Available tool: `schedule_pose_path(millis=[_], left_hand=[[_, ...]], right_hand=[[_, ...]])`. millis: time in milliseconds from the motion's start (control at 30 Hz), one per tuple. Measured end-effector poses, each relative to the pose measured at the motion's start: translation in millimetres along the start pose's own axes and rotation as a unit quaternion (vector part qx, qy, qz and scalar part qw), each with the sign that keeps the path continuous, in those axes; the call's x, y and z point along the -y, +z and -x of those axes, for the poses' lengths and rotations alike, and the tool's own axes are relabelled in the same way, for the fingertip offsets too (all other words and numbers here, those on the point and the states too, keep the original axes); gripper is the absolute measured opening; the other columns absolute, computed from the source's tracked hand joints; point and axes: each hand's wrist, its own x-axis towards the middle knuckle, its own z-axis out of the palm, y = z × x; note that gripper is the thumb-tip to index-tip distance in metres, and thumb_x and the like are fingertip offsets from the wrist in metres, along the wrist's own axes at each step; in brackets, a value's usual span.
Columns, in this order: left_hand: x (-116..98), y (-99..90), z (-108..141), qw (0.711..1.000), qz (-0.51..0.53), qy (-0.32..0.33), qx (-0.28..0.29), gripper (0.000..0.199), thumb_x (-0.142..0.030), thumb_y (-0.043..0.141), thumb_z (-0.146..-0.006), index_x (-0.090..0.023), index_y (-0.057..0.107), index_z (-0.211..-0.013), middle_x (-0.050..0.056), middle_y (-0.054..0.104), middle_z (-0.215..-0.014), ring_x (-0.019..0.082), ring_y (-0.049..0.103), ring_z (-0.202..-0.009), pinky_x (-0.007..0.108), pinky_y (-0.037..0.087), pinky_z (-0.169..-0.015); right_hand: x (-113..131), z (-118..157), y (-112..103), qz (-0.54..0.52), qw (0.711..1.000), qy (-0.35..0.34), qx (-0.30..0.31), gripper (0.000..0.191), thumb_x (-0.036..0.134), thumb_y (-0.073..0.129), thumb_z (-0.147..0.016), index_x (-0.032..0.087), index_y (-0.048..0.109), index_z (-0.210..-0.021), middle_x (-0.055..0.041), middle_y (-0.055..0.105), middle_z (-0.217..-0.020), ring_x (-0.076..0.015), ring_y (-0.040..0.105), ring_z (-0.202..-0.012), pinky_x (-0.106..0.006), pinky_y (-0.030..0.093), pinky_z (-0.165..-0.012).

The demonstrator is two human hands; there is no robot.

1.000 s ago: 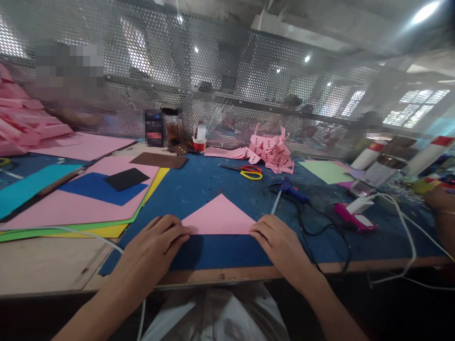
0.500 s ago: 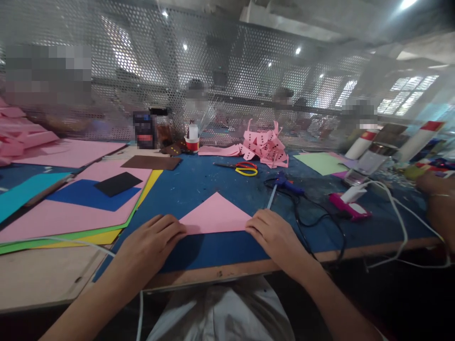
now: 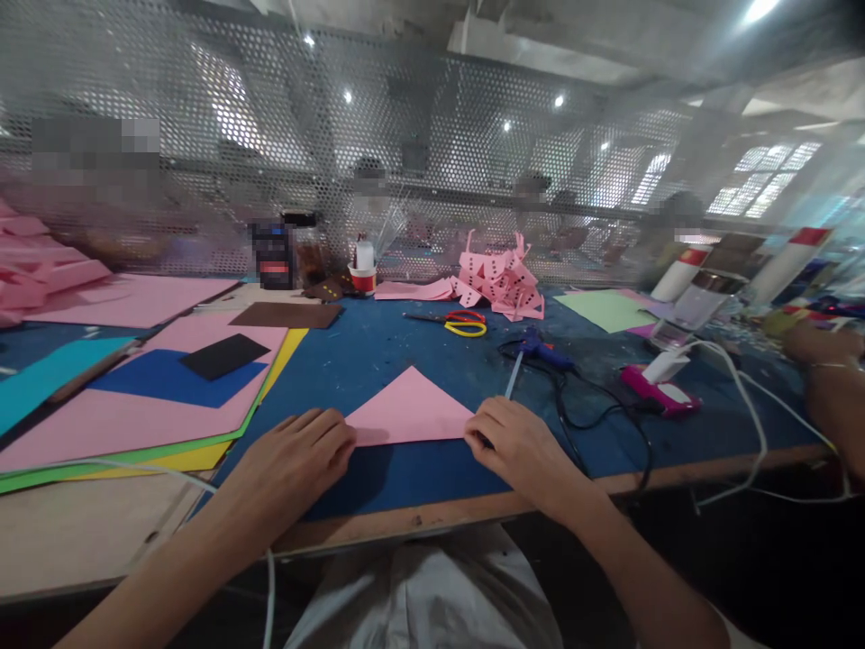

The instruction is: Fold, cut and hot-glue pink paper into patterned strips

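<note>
From the head camera, a pink paper sheet folded into a flat triangle (image 3: pixel 409 412) lies on the blue mat (image 3: pixel 419 473) near the front edge of the bench (image 3: pixel 87 527), its point aimed away from the person and its long folded edge facing them. The left hand (image 3: pixel 297 458) rests palm down at the triangle's left corner, fingers (image 3: pixel 331 434) stretched flat and close together, their tips pressing on the paper's lower left edge. The right hand (image 3: pixel 517 442) sits at the right corner, fingers (image 3: pixel 483 431) curled, tips on the paper's edge; they seem to pinch that corner, though the hand hides the grip. The triangle spans the gap between the two hands.

To the left lies a stack of large coloured paper sheets (image 3: pixel 135 410), pink on top with blue and black pieces on it. Beyond the triangle lie red-and-yellow-handled scissors (image 3: pixel 463 323), a heap of cut pink paper scraps (image 3: pixel 500 284), and a blue glue gun (image 3: pixel 541 351) with a black cord. A pink and white device (image 3: pixel 659 389) sits to the right, and another person's arm (image 3: pixel 831 379) shows at the far right edge.
</note>
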Motion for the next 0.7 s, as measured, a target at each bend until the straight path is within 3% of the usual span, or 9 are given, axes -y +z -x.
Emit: schedule_pose_path(millis=[100, 200, 467, 700], left_hand=[[1.7, -2.5, -1.2, 0.998, -0.014, 0.006, 0.057, 0.029, -0.025, 0.039, -0.101, -0.019, 0.063, -0.086, 0.005, 0.062, -0.085, 0.021, 0.061, -0.080, 0.036, 0.044, -0.076], [1.5, -5.3, -0.4, 0.997, 0.002, 0.002, 0.075, 0.029, -0.026, 0.038, -0.101, -0.020, 0.063, -0.086, 0.004, 0.062, -0.086, 0.021, 0.060, -0.079, 0.036, 0.044, -0.075], [1.7, -6.0, 4.6, 0.996, 0.071, -0.034, 0.050, 0.029, -0.045, 0.044, -0.101, -0.025, 0.065, -0.096, 0.003, 0.067, -0.095, 0.022, 0.063, -0.088, 0.034, 0.046, -0.076], [3.1, -0.1, 4.5, 0.997, 0.065, -0.008, 0.028, 0.037, -0.044, 0.036, -0.103, -0.026, 0.066, -0.093, 0.004, 0.068, -0.092, 0.024, 0.064, -0.086, 0.039, 0.048, -0.080]], right_hand=[[1.3, 2.0, -2.0, -0.027, 1.000, 0.004, -0.008, 0.013, 0.010, 0.055, -0.093, 0.018, 0.063, -0.087, -0.0043, 0.061, -0.085, -0.0182, 0.057, -0.084, -0.031, 0.046, -0.078], [3.2, 3.2, -6.6, -0.049, 0.999, 0.011, -0.003, 0.013, 0.009, 0.056, -0.091, 0.019, 0.063, -0.086, -0.0033, 0.060, -0.084, -0.0175, 0.057, -0.082, -0.030, 0.046, -0.075], [4.1, 3.8, -12.0, -0.097, 0.995, 0.036, 0.003, 0.012, 0.009, 0.058, -0.092, 0.020, 0.063, -0.087, -0.0027, 0.061, -0.085, -0.0171, 0.058, -0.084, -0.029, 0.046, -0.076], [3.7, 5.8, -12.7, -0.100, 0.993, 0.051, 0.023, 0.011, 0.011, 0.058, -0.093, 0.020, 0.064, -0.090, -0.0028, 0.061, -0.088, -0.0171, 0.057, -0.087, -0.029, 0.046, -0.079]])
